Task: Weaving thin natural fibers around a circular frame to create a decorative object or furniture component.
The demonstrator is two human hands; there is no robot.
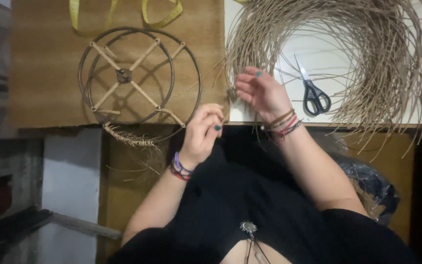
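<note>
One head-worn view looks steeply down from above the counter (50,73), close over its near edge. The person's chest fills the frame below that edge; the counter's top runs out of frame above it.

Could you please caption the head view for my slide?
Two hands work thin tan reed strands beside a round metal wire frame and black-handled scissors.

Scissors (314,95) lie inside the cane coil (367,58), right of the hoop frame (140,76).

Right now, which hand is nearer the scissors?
Right. The right hand sits just beside the scissors, among the reeds; the left hand is farther off, by the wire frame.
</note>
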